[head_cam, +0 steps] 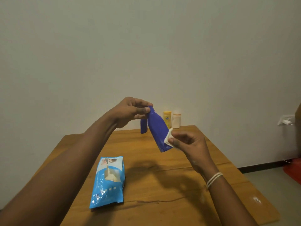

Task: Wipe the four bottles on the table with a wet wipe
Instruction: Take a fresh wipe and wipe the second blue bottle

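Observation:
My left hand [130, 111] grips the neck end of a blue bottle [158, 131], held tilted in the air above the wooden table [162, 185]. My right hand [187, 142] pinches a folded white wet wipe [168, 138] against the lower side of that bottle. Behind it a second blue bottle [143, 127] stands on the table, partly hidden by my left hand. At the far edge stand a yellow bottle [168, 119] and a white bottle [176, 119], side by side.
A blue pack of wet wipes [108, 181] lies on the near left of the table, its flap open. A plug and socket [286, 122] sit on the wall at right. A red object [293, 170] lies on the floor at right.

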